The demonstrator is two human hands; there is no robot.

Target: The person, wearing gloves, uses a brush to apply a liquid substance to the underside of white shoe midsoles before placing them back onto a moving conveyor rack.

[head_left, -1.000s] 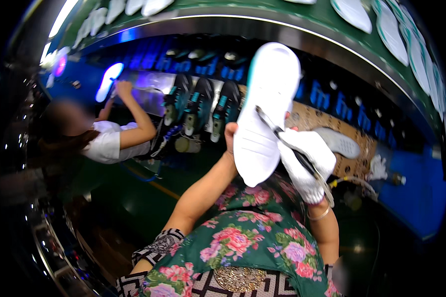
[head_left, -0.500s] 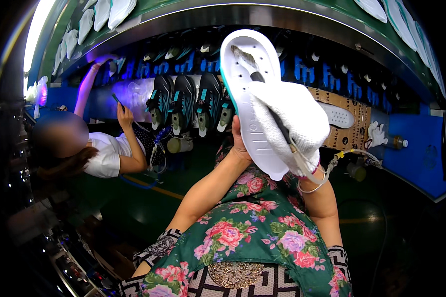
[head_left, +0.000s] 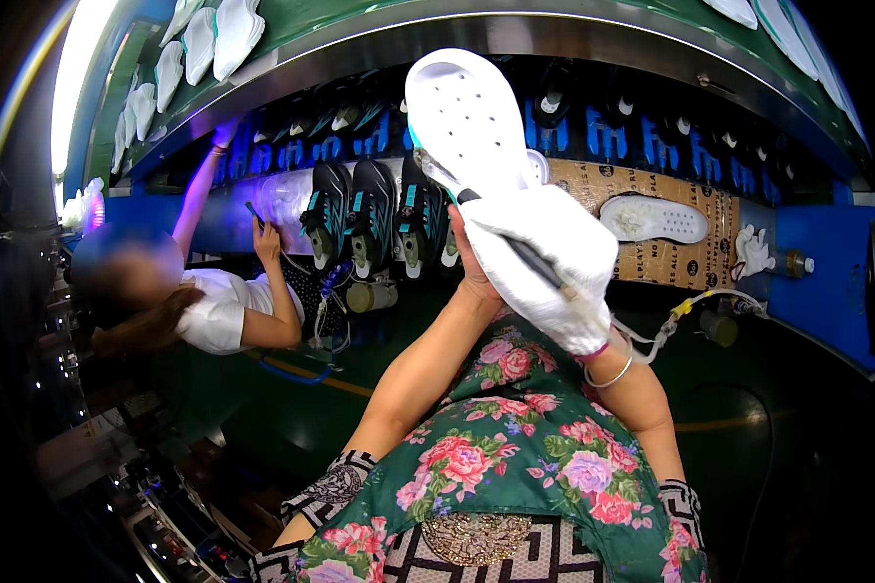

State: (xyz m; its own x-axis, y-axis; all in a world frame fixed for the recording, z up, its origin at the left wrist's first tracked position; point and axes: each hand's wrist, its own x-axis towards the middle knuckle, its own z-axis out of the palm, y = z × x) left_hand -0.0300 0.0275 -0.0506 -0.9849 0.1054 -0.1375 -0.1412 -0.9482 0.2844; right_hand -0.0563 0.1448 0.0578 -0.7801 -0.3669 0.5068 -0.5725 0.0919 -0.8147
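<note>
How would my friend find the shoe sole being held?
Start at the green flowered apron. Above it, a bare left hand holds a white shoe sole partly hidden by the gloved right hand. Unlike the sole on the cardboard, this one is held up.

A strip light (head_left: 73,92) glares at upper left; the edges bend into black.

Shoes (head_left: 372,214) beyond left grip (head_left: 474,266), room over cardboard (head_left: 656,264)

The white sole (head_left: 465,119), perforated with small holes and teal along its left edge, is held raised and tilted, rounded end forward, the dark-handled brush (head_left: 533,258) tip at that edge
</note>
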